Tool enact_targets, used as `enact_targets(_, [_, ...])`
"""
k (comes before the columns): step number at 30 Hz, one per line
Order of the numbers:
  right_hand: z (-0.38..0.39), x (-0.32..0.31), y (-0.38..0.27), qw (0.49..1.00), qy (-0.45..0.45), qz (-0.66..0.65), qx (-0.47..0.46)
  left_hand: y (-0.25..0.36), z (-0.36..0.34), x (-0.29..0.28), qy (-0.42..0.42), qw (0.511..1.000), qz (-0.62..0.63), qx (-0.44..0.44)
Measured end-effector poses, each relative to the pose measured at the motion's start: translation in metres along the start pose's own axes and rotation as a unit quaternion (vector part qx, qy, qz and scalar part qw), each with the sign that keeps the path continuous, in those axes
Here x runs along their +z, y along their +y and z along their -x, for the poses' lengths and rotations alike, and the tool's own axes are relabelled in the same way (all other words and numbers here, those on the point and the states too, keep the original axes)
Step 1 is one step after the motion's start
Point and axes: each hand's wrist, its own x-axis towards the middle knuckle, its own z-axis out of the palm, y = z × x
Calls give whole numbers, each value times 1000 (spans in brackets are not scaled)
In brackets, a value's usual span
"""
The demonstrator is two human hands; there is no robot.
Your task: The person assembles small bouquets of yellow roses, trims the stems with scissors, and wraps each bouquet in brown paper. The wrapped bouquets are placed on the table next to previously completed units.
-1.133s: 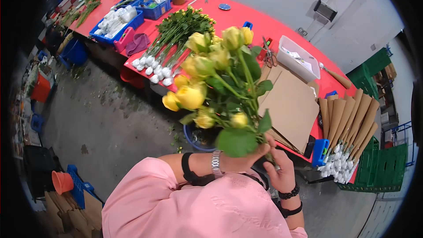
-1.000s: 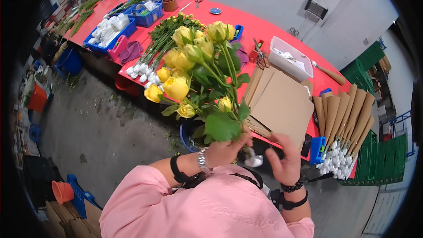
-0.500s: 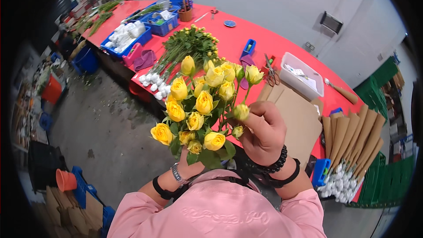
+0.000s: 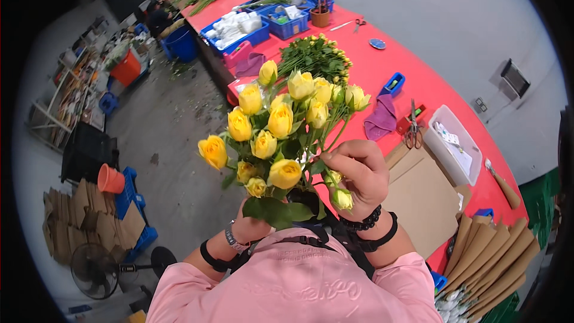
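A bunch of yellow roses with green leaves [image 4: 281, 121] stands upright in front of me. My left hand [image 4: 246, 224] is under it, partly hidden by leaves, closed round the bunch. My right hand [image 4: 356, 173] is at the bunch's right side, with thumb and finger pinched on a stem near two small pale buds [image 4: 341, 200]. Beyond the bunch, a pile of leafy rose stems [image 4: 311, 54] lies on the red table [image 4: 418, 72].
Blue baskets [image 4: 281, 21], a purple cloth [image 4: 379, 119], scissors [image 4: 413, 134], a clear bin [image 4: 454, 143], kraft sheets [image 4: 421, 191] and paper cones [image 4: 490, 251] occupy the table. A fan [image 4: 95, 269] and cardboard [image 4: 72, 221] stand left. People [image 4: 158, 15] work far off.
The view has turned rightward. The bouquet has come upright, blooms facing me. My right hand has moved up from the lower stems to the bunch's right side and pinched a stem.
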Motion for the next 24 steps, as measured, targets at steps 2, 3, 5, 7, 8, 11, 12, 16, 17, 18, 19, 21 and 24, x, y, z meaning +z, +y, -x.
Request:
enact_targets(2, [0, -5, 8, 1000, 6, -9, -5, 1, 3, -1, -1, 997, -72, -31])
enact_targets(3, [0, -6, 11, 1000, 6, -15, -7, 7, 3, 4, 25, 996, -80, -36])
enact_targets(5, [-5, -9, 20, 999, -24, -39, -14, 18, 1, 11, 75, 991, -97, -48])
enact_targets(7, [-4, -16, 28, 993, -43, -92, 52, 26, 1, 19, 127, 980, -141, -51])
enact_targets(8, [-2, -19, 32, 982, -45, -136, 119, 23, 9, 13, 125, 970, -198, -59])
enact_targets(11, [29, -45, 80, 963, 8, -147, 226, 7, 50, 5, 182, 955, -139, -186])
enact_targets(12, [48, -54, 108, 946, 32, -115, 300, 3, 56, 5, 203, 951, -98, -212])
enact_targets(16, [203, -70, 227, 819, -187, 249, 482, 30, 48, 4, 241, 939, 50, -239])
enact_targets(17, [253, -72, 247, 772, -269, 258, 515, 33, 45, -1, 233, 940, 54, -243])
enact_targets(18, [276, -58, 247, 700, -327, 294, 563, 30, 55, -10, 214, 944, 55, -244])
enact_targets(19, [294, -50, 249, 669, -359, 298, 579, 28, 58, -10, 219, 939, 52, -261])
enact_targets(21, [322, -42, 261, 631, -337, 340, 610, 29, 57, -15, 230, 929, 28, -288])
enact_targets(24, [264, -12, 233, 579, -499, 373, 527, 33, 74, -34, 227, 924, 75, -299])
